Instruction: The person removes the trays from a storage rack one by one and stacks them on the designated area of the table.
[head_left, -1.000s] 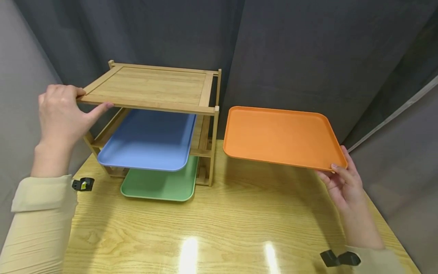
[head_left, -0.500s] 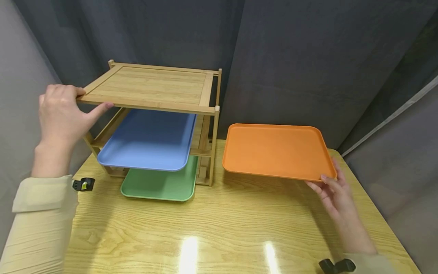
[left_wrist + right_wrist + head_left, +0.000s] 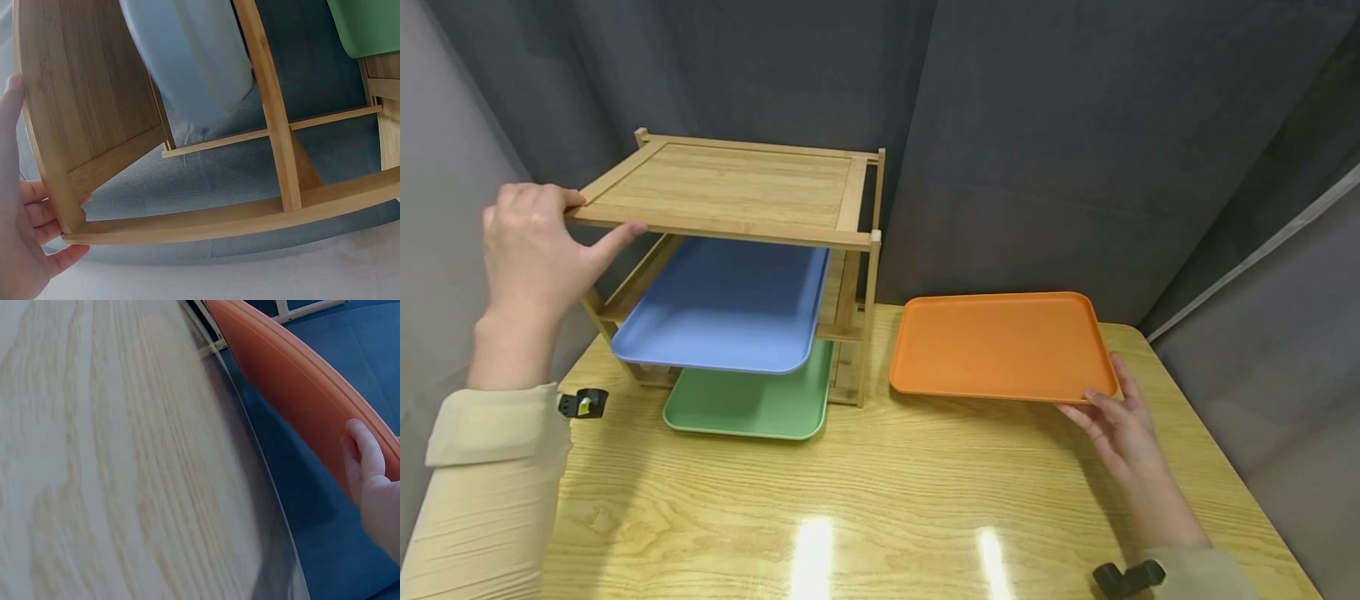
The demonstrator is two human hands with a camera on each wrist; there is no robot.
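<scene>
1. The left hand [image 3: 531, 254] grips the front left corner of the top shelf of the three-tier bamboo rack [image 3: 730, 187]; its fingers [image 3: 538, 198] curl over the top edge and the thumb presses up from under the front rail.
2. The left wrist view adds what the head view hides: the underside of that rack [image 3: 94, 112], with the left hand [image 3: 22, 244] wrapped round the corner post, fingers [image 3: 44, 212] below and the thumb up along the outer edge.
3. On the middle shelf lies a flat blue rectangular plastic tray [image 3: 722, 304], sticking out past the front of the rack. The left wrist view shows it from below as a pale blue slab [image 3: 187, 56].
4. Beneath it a green rectangular plastic tray [image 3: 748, 404] lies on the light wooden counter [image 3: 865, 500] at the lowest level, also jutting forward; a corner [image 3: 369, 25] shows in the left wrist view.
5. Just right of the rack, an orange rectangular plastic tray [image 3: 1000, 346] is low over the counter, its near right corner pinched by the right hand [image 3: 1116, 425].
6. The right wrist view shows the orange tray's [image 3: 300, 387] rim edge-on, with the right hand's [image 3: 375, 481] fingers [image 3: 365, 450] curled onto it. Whether the tray's far edge touches the counter cannot be told.
</scene>
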